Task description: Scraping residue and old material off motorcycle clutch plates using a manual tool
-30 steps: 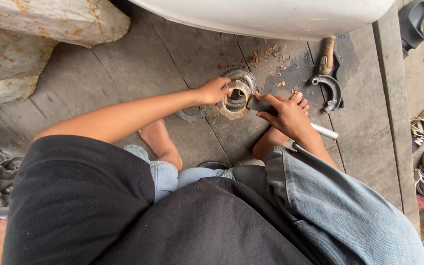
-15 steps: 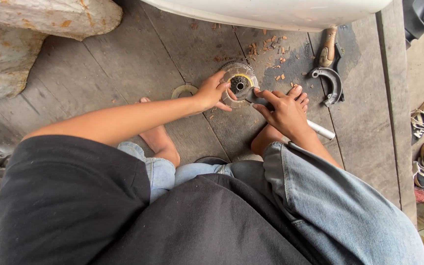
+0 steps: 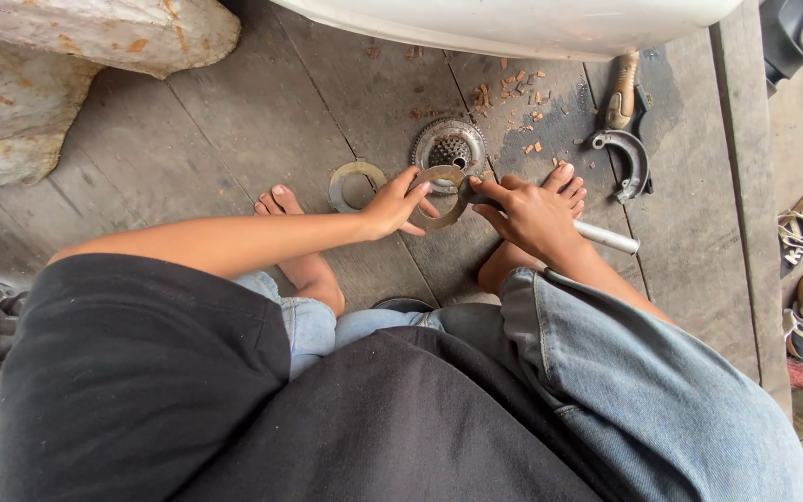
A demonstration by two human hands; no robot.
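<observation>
Left hand grip: fingers pinching the rim of a rusty metal ring, held just above the wooden floor. Right hand grip: closed around a silver-handled tool; its tip meets the ring's right edge. Tool's long axis runs from lower right up-left into the ring. Both hands touch the ring. Count: two flat rings (second ring left of the held one), one perforated round disc just beyond it, one brake shoe well right.
</observation>
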